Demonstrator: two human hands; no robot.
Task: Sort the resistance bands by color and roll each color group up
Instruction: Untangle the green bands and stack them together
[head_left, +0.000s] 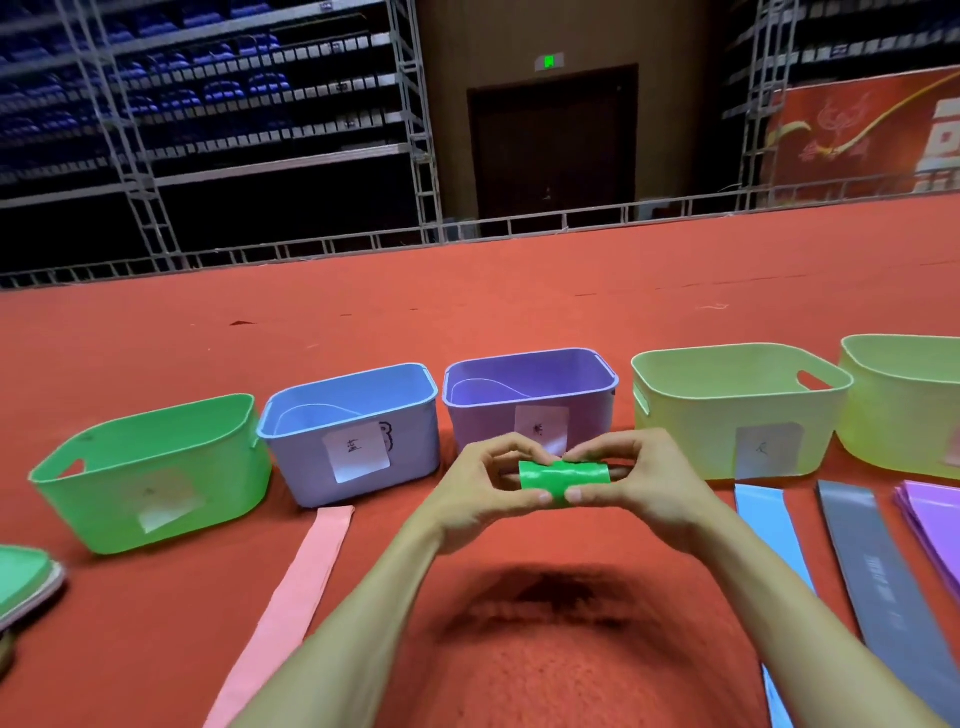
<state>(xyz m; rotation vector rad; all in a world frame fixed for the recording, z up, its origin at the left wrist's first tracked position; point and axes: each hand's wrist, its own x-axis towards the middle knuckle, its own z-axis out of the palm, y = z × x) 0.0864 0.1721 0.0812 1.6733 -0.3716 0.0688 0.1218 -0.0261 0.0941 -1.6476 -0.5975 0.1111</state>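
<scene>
Between the two hands, held up over the red carpet (519, 312) and in front of the purple bin (478, 431), sits a green band (563, 478) wound into a short roll. The left hand (483, 493) pinches the roll's left end and the right hand (639, 483) its right end, each with the thumb below and curled fingers on top, so both are clamped on it. A pink band (306, 587) lies flat on the carpet to the left of the forearms. A blue band (763, 525), a grey band (872, 571) and a stack of purple bands (935, 514) lie to the right. Behind them stand a green bin (104, 499), a blue bin (415, 447) and two yellow-green bins (691, 436).
</scene>
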